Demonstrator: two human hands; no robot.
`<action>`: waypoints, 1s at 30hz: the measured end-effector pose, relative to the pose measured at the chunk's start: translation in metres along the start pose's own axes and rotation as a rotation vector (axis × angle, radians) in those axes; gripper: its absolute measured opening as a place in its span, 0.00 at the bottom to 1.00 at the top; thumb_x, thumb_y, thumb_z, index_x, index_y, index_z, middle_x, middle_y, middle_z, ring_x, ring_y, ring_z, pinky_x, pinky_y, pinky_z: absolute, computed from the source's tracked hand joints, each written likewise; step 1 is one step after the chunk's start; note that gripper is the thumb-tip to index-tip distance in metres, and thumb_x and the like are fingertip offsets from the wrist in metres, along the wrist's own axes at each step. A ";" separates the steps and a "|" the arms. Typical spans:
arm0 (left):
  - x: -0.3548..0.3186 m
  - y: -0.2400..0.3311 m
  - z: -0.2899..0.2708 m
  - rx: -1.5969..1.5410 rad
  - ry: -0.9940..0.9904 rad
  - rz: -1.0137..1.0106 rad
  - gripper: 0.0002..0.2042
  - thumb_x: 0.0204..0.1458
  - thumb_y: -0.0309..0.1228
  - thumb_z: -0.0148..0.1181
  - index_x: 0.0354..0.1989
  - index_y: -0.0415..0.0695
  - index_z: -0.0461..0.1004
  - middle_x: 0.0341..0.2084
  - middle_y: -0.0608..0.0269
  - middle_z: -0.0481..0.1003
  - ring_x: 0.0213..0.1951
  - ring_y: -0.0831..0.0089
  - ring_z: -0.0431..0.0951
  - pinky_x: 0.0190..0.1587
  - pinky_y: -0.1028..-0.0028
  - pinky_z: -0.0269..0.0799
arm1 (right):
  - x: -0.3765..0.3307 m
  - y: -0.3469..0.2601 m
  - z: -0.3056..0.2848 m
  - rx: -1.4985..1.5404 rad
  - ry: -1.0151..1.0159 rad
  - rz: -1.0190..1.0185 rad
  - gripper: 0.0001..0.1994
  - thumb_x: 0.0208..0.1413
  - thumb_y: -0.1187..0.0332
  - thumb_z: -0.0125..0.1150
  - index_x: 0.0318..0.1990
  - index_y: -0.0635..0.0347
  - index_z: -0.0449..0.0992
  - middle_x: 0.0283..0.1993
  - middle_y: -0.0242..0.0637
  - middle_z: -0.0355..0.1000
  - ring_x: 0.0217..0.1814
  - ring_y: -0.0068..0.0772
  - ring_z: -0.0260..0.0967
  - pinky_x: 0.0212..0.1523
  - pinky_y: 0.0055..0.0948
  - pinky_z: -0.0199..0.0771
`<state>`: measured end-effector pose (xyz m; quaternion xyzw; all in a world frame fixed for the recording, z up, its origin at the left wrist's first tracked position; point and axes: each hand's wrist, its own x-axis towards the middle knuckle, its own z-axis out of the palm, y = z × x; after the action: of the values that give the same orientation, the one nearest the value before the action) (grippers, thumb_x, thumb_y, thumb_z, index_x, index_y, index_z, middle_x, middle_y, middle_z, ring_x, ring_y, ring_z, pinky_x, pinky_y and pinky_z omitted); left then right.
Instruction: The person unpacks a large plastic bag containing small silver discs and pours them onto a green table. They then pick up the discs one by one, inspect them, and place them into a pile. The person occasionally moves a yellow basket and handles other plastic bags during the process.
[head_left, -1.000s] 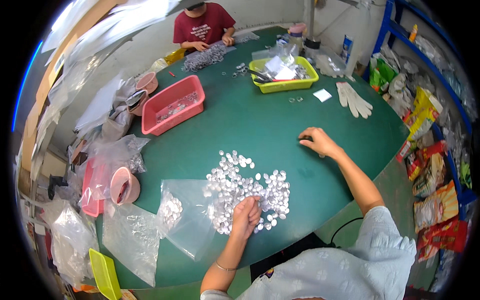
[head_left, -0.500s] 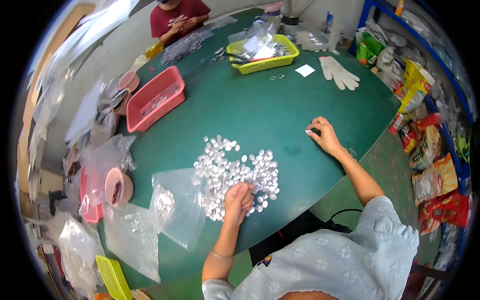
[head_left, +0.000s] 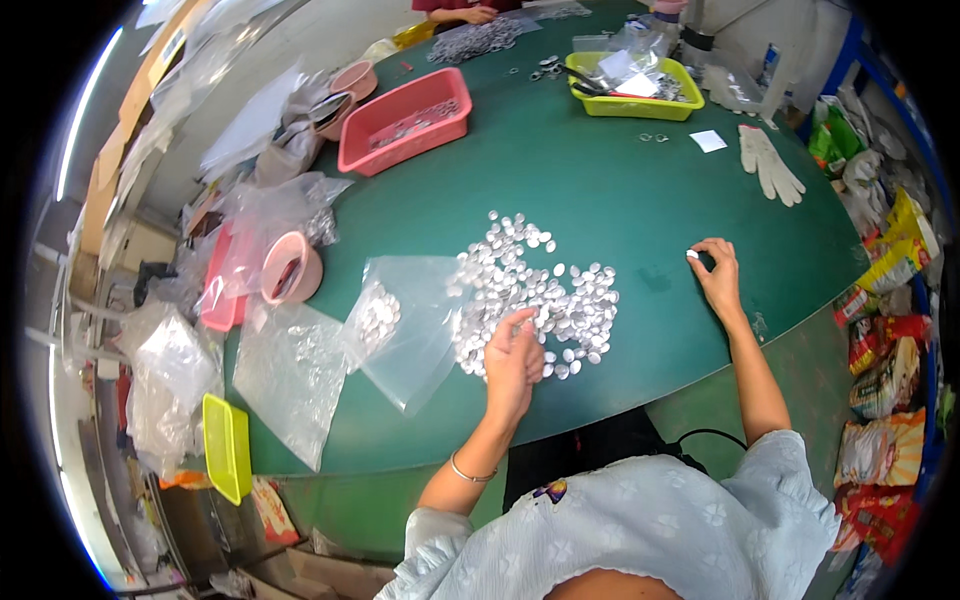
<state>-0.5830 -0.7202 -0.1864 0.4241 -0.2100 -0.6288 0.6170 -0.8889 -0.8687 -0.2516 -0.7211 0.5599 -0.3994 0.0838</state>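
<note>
A loose pile of small silvery oval discs [head_left: 590,305] is spread on the green table in front of me. Over its near edge is my left hand [head_left: 512,365], fingers curled in and the index finger a little raised; whatever it holds is hidden. Farther right, my right hand [head_left: 720,280] hovers at the table, thumb and fingertips pinching one small silvery disc [head_left: 692,254]. Left of the pile lies a clear plastic bag [head_left: 410,340] with more discs [head_left: 378,314] showing inside it.
A pink tray [head_left: 455,125], a yellow-green basket [head_left: 640,106] and a white glove [head_left: 768,165] lie toward the far side. To the left are a pink cup [head_left: 292,268], plastic sheets [head_left: 290,375] and a yellow-green tray [head_left: 227,450]. A co-worker's hand [head_left: 480,15] is at the far edge.
The whole view has shifted, so the table's things sit farther right and higher. My left hand's fist has loosened, its index finger lifting. My right hand keeps its pinch on the disc.
</note>
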 end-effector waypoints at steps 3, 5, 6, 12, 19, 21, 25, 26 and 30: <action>-0.018 0.016 -0.009 -0.058 0.193 0.234 0.15 0.57 0.29 0.44 0.52 0.39 0.59 0.13 0.75 0.51 0.13 0.86 0.49 0.13 0.85 0.45 | -0.001 0.000 -0.002 0.025 0.007 0.008 0.06 0.40 0.75 0.62 0.28 0.62 0.73 0.34 0.39 0.68 0.39 0.40 0.62 0.41 0.33 0.63; -0.031 0.027 -0.017 -0.100 0.300 0.331 0.19 0.58 0.29 0.42 0.56 0.38 0.54 0.17 0.70 0.57 0.14 0.85 0.53 0.14 0.85 0.47 | -0.002 0.002 -0.003 0.027 0.017 0.004 0.05 0.41 0.75 0.61 0.28 0.62 0.73 0.33 0.38 0.68 0.38 0.40 0.63 0.40 0.33 0.63; -0.036 0.031 -0.020 -0.114 0.334 0.335 0.19 0.57 0.28 0.42 0.56 0.37 0.53 0.17 0.70 0.57 0.15 0.85 0.53 0.14 0.85 0.48 | -0.002 0.001 -0.002 0.040 0.018 0.008 0.05 0.41 0.75 0.61 0.28 0.62 0.73 0.33 0.38 0.68 0.38 0.40 0.63 0.40 0.33 0.63; -0.052 0.032 -0.037 -0.086 0.205 -0.102 0.20 0.55 0.25 0.43 0.56 0.34 0.54 0.19 0.67 0.61 0.16 0.84 0.54 0.15 0.86 0.49 | -0.003 0.003 -0.001 0.065 0.003 0.021 0.04 0.42 0.75 0.61 0.28 0.62 0.73 0.33 0.38 0.69 0.38 0.40 0.63 0.41 0.33 0.63; -0.057 0.024 -0.030 0.004 0.368 0.295 0.24 0.55 0.24 0.43 0.60 0.37 0.46 0.20 0.66 0.62 0.14 0.85 0.54 0.14 0.85 0.47 | -0.006 0.003 -0.003 -0.008 0.049 -0.097 0.06 0.43 0.77 0.56 0.32 0.62 0.72 0.35 0.40 0.68 0.40 0.42 0.62 0.43 0.33 0.62; -0.060 0.029 -0.031 0.005 0.369 0.377 0.27 0.55 0.24 0.43 0.62 0.38 0.40 0.20 0.66 0.62 0.14 0.85 0.54 0.14 0.85 0.47 | -0.004 -0.016 -0.001 -0.039 0.091 -0.178 0.09 0.42 0.78 0.55 0.34 0.61 0.71 0.37 0.42 0.68 0.40 0.43 0.62 0.44 0.35 0.61; -0.062 0.040 -0.031 0.102 0.353 0.259 0.26 0.55 0.25 0.42 0.62 0.37 0.42 0.20 0.66 0.63 0.14 0.85 0.55 0.14 0.86 0.48 | -0.030 -0.099 0.019 0.261 -0.322 -0.448 0.15 0.37 0.77 0.56 0.39 0.61 0.71 0.42 0.43 0.67 0.47 0.46 0.62 0.48 0.38 0.61; -0.060 0.042 -0.030 0.175 0.379 0.348 0.26 0.55 0.24 0.42 0.61 0.37 0.42 0.20 0.66 0.63 0.14 0.85 0.55 0.14 0.86 0.48 | -0.045 -0.121 0.033 0.377 -0.415 -0.579 0.17 0.38 0.77 0.56 0.41 0.60 0.70 0.43 0.44 0.67 0.49 0.46 0.62 0.50 0.38 0.61; -0.041 0.055 -0.029 0.376 0.466 0.522 0.26 0.54 0.24 0.42 0.61 0.36 0.43 0.19 0.65 0.64 0.14 0.86 0.56 0.14 0.86 0.49 | -0.086 -0.200 0.072 0.382 -0.769 -0.938 0.17 0.46 0.67 0.57 0.47 0.54 0.69 0.57 0.41 0.58 0.62 0.43 0.50 0.58 0.42 0.53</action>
<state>-0.5321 -0.6815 -0.1473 0.5935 -0.2763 -0.2884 0.6987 -0.6971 -0.7450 -0.2277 -0.9540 0.0333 -0.1990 0.2219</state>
